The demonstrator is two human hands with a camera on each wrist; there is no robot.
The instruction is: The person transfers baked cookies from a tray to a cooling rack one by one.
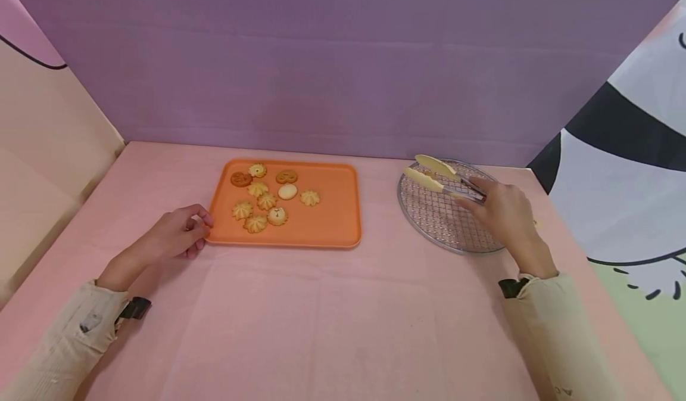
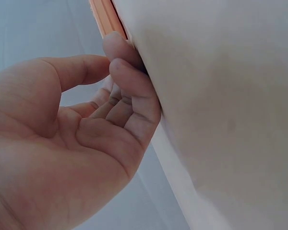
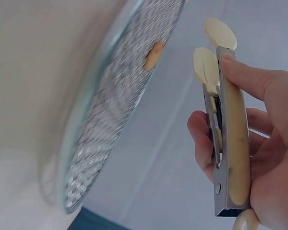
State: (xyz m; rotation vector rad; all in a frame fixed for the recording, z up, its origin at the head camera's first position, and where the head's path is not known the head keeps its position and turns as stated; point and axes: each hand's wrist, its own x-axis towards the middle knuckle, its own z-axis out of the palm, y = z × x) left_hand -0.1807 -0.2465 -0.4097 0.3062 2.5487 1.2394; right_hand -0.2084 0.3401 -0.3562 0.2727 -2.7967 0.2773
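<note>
In the head view my right hand (image 1: 501,207) grips a pair of tongs (image 1: 431,183) with cream tips and metal arms. The tips stand apart over the far left part of a round wire rack (image 1: 423,219). A tan cookie (image 3: 154,56) lies on the rack's mesh in the right wrist view. My left hand (image 1: 174,231) is at the left edge of an orange tray (image 1: 332,210), fingers loosely bent, fingertips right at its rim. Several cookies (image 1: 256,223) of different shapes lie on the left and middle of the tray.
A pink cloth (image 1: 343,317) covers the table. Behind it rises a purple backdrop (image 1: 343,91), with a beige side panel (image 1: 48,151) at left and a printed panel (image 1: 621,198) at right. A small pale piece (image 1: 538,223) shows beyond my right wrist.
</note>
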